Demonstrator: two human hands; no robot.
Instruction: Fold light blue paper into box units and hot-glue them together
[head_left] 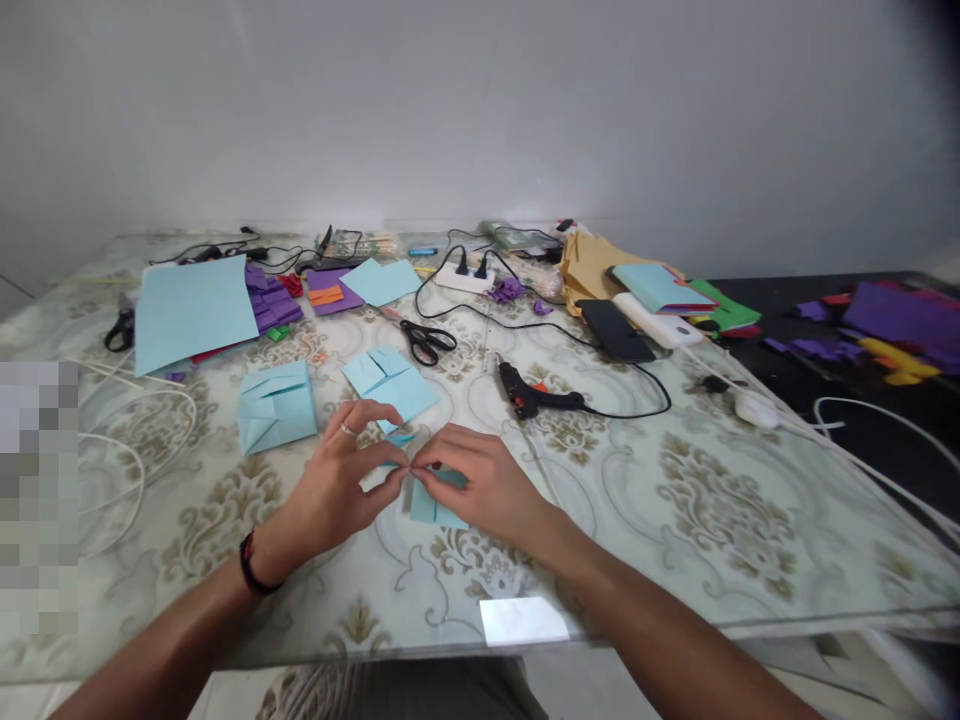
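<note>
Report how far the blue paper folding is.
The creased light-blue paper packet at left and the pleated light-blue paper square ahead already look folded. The left hand and right hand pinch together by a small light-blue paper piece; what their fingertips grip is unclear. The large flat light-blue sheet at back left shows no folds, so it probably remains.

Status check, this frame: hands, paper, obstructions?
Left hand and right hand, fingertips pinched together; anything between, too small to tell. Light-blue paper partly hidden by right hand. Glue gun touching neither.
</note>
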